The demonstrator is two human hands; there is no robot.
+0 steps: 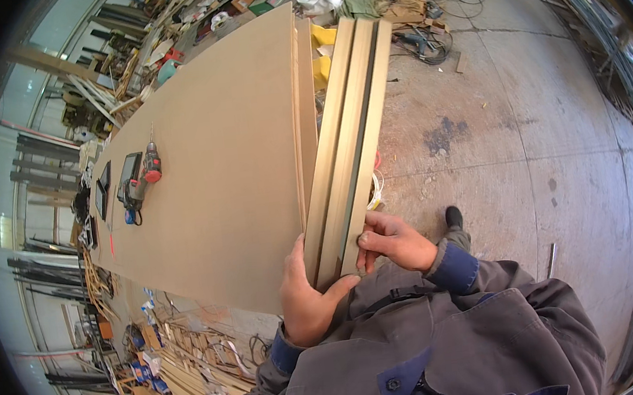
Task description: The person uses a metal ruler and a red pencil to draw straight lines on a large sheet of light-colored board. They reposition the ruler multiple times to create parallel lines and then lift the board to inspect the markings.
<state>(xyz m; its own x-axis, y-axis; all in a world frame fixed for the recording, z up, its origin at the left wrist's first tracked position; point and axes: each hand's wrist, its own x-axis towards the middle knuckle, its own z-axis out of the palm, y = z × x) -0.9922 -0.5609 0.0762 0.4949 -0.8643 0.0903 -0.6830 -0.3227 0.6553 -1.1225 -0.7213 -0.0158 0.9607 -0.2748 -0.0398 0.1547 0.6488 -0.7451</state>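
A long gold-coloured metal profile [349,117], ribbed lengthwise and with a dark groove toward its right side, slants away from my body along the right edge of a large tan board [212,162]. My left hand [305,297] wraps its near end, the fingers along the left side and the thumb across the end. At the right edge, a little farther up, my right hand [397,243] pinches the profile between curled fingers and thumb. Part of the right fingertips is hidden. Whether the profile rests on the board's edge, I cannot tell.
On the board's left part lie a cordless drill [151,165] and a dark flat device [129,175]. Yellow pieces [324,65] show behind the profile. Wood strips [197,380] clutter the lower left. Cables and a power tool [419,40] lie on the concrete floor [556,126].
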